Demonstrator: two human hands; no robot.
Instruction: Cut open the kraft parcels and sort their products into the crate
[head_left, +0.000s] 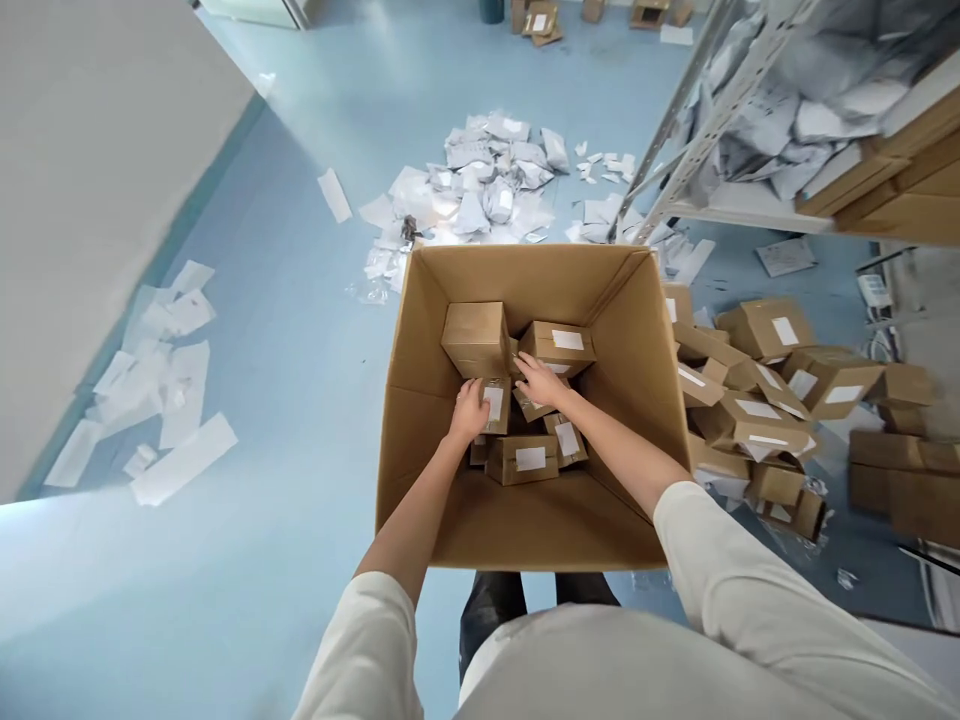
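A large open cardboard carton point(435, 525) stands before me with several small cardboard boxes inside. My left hand point(469, 412) reaches in, its fingers bent against the left side of a small labelled box point(495, 408). Right of that box, my right hand point(540, 382) has its fingers stretched and spread, touching or just above the boxes; which of the two I cannot tell. Beyond the hands lie a plain larger box point(475, 335) and a box with a white label point(556, 345). Nearer me, a labelled box point(523, 460) rests beside a tilted one point(566, 440).
White mailing bags point(487, 175) are heaped on the blue floor point(300, 330) past the carton. Paper sheets point(161, 370) lie scattered at left. To the right are piled cardboard boxes point(757, 410) and a metal shelf point(757, 205) loaded with bags and boxes.
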